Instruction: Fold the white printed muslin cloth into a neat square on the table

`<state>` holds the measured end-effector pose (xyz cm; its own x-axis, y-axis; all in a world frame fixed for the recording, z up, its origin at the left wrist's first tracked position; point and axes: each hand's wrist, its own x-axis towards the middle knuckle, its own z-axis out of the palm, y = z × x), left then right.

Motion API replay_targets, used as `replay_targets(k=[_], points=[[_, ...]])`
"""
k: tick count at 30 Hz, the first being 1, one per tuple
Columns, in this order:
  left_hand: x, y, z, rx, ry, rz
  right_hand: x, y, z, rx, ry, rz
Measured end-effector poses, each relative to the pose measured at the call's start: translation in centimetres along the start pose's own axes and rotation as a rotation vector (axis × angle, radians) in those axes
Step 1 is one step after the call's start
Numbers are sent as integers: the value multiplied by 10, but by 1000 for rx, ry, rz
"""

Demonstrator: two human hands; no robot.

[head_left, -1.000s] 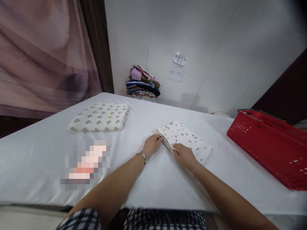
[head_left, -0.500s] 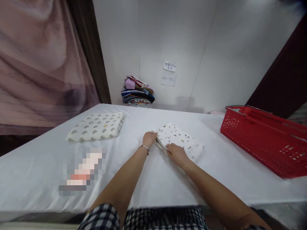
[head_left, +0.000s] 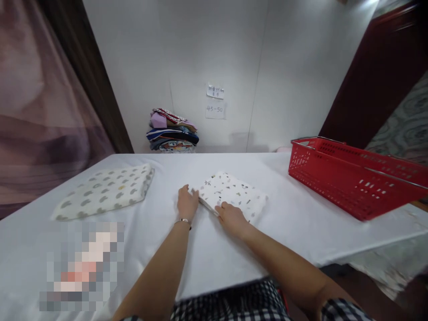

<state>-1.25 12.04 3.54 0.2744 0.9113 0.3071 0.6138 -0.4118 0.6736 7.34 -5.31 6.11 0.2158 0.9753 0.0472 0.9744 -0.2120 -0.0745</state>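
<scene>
You've got a pretty open strip of white tablecloth (head_left: 170,183) between the mouse-head print cloth (head_left: 107,189) and the small-print folded cloth (head_left: 234,194). Over on the right, the red plastic basket (head_left: 354,178) walls you off, handles and all.

A small-print white cloth (head_left: 232,192), folded into a flat, layered pad, lies slantwise on the white-covered table (head_left: 284,223).
</scene>
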Motion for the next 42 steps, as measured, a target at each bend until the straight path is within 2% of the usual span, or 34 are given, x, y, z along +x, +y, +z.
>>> replay_targets(k=[2, 3, 5, 7, 8, 12, 15, 18, 19, 21, 24, 25, 27, 30, 36, 42], points=[[-6, 4, 0, 79, 59, 264, 1, -1, 1, -3, -1, 6], [-10, 6, 1, 120, 32, 401, 2, -1, 0, -1, -1, 10], [-15, 8, 5, 182, -126, 564, 3, -1, -1, 8, -2, 15], [-18, 8, 10, 219, -274, 591, 0, -1, -3, 23, -2, 11], [-18, 7, 13, 227, -309, 577, -4, 0, -4, 33, 2, 0], [-17, 1, 20, 229, -295, 556, -35, 3, -1, 80, 68, -106], [-16, 0, 21, 230, -298, 553, -66, 8, 4, 149, 99, -259], [-16, 1, 21, 225, -295, 548, -82, 28, 4, 326, 98, -353], [-16, 2, 21, 224, -294, 546, -83, 39, 3, 393, 138, -316], [-16, 3, 21, 222, -296, 535, -79, 70, 2, 501, 296, -122], [-16, 3, 21, 214, -306, 517, -67, 126, 7, 618, 535, 325], [-16, 3, 21, 212, -310, 513, -64, 143, 11, 668, 561, 472], [-16, 3, 21, 209, -316, 510, -59, 171, 20, 706, 545, 581], [-16, 3, 20, 205, -317, 508, -52, 192, 30, 764, 483, 583], [-16, 3, 21, 212, -304, 516, -32, 192, 27, 824, 394, 497], [-17, 2, 21, 222, -298, 540, -29, 205, 26, 697, 380, 495]])
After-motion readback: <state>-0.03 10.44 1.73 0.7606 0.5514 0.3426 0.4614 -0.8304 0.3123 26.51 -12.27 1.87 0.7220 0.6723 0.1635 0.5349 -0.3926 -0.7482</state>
